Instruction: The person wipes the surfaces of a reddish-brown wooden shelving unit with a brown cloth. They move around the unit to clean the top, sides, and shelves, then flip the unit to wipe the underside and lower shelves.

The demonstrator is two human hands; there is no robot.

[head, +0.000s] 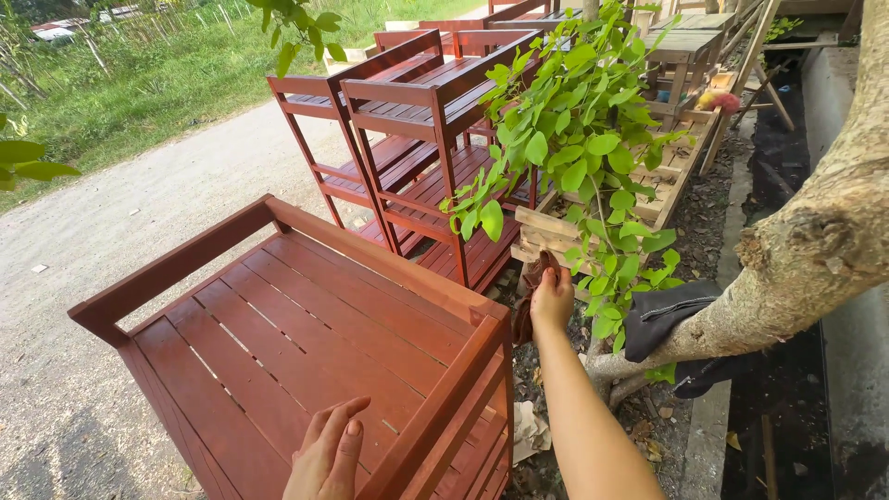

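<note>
Roadside yard, left hand (326, 454) flat on red shelf rack (306, 324), right hand (552, 298) holding hanging cloth (528, 310)

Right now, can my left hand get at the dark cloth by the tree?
Probably not: the left hand rests on the red shelf, and the dark cloth lies beyond the rail and right arm.
</note>
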